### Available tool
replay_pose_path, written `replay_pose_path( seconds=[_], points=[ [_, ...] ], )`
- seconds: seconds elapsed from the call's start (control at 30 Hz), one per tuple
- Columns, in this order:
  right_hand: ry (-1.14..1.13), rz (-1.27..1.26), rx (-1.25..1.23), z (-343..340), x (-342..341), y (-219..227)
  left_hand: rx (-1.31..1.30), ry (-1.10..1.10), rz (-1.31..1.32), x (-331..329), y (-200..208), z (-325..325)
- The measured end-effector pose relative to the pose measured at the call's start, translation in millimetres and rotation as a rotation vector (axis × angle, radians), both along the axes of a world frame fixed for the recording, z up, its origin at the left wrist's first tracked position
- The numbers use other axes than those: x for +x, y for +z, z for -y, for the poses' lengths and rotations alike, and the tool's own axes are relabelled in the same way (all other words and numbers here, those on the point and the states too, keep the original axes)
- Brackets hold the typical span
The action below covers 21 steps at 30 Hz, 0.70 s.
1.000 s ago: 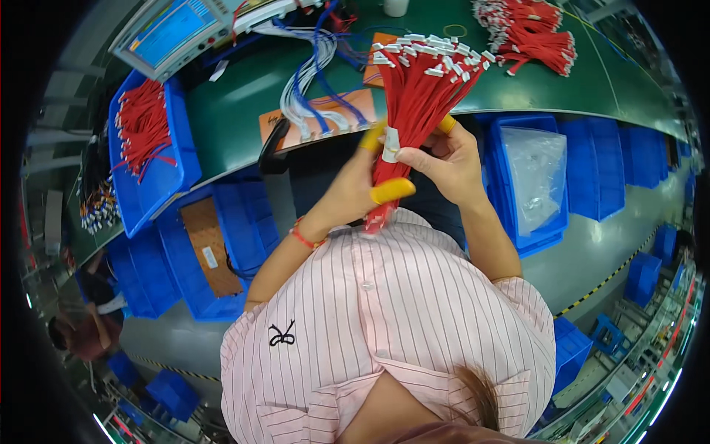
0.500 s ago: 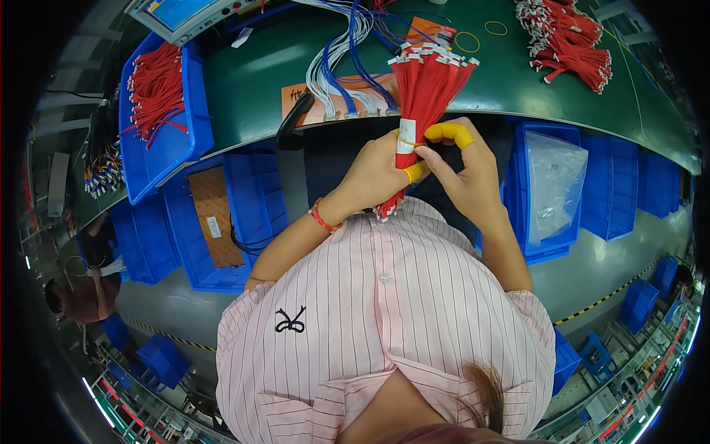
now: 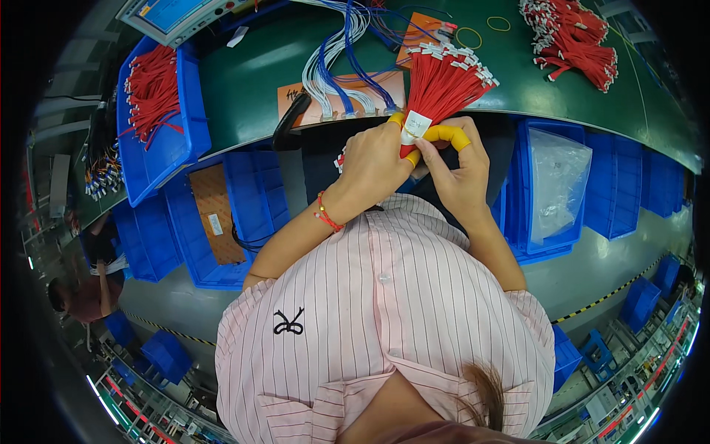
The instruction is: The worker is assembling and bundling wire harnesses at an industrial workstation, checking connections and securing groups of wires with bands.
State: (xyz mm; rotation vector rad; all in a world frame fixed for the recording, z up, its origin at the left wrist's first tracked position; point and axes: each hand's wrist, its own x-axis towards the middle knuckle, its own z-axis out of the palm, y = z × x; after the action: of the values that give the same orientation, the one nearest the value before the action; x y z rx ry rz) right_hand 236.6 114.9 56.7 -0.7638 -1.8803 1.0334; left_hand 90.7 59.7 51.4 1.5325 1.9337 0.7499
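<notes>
My left hand is closed round a bundle of red cables with white connectors at the ends. The bundle's fanned end points away from me, over the table's near edge. A white paper label wraps its middle, with a thin yellowish rubber band across it. My right hand pinches thumb and forefinger together at the label's near edge, on the band. Yellow finger cots cover some fingers of both hands. The bundle's other connector ends stick out left of my left hand.
A blue bin of red cables stands at left, more cable bundles at far right. White and blue wires, orange cards and loose rubber bands lie on the green table. Blue crates stand below.
The bundle has tilted, its fanned end swinging right and its lower end out to the left. My left hand has turned with it. My right thumb and forefinger have come closer together.
</notes>
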Motion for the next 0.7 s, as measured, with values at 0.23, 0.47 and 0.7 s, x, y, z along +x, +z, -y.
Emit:
replay_pose_path(
  seconds=[0.23, 0.47, 0.7],
  points=[
    [-0.023, -0.011, 0.112, 1.3, -1.8, -10.1, -0.028, -0.014, 0.108, 0.1, -8.1, -1.9],
    [-0.043, 0.012, 0.000, -2.9, 1.6, -12.5, -0.045, -0.009, 0.100, -3.3, -4.5, -4.2],
    [-0.081, 0.063, -0.115, -12.9, -5.8, -5.8, -0.044, -0.004, -0.057, 0.6, -5.2, -7.6]
  ],
)
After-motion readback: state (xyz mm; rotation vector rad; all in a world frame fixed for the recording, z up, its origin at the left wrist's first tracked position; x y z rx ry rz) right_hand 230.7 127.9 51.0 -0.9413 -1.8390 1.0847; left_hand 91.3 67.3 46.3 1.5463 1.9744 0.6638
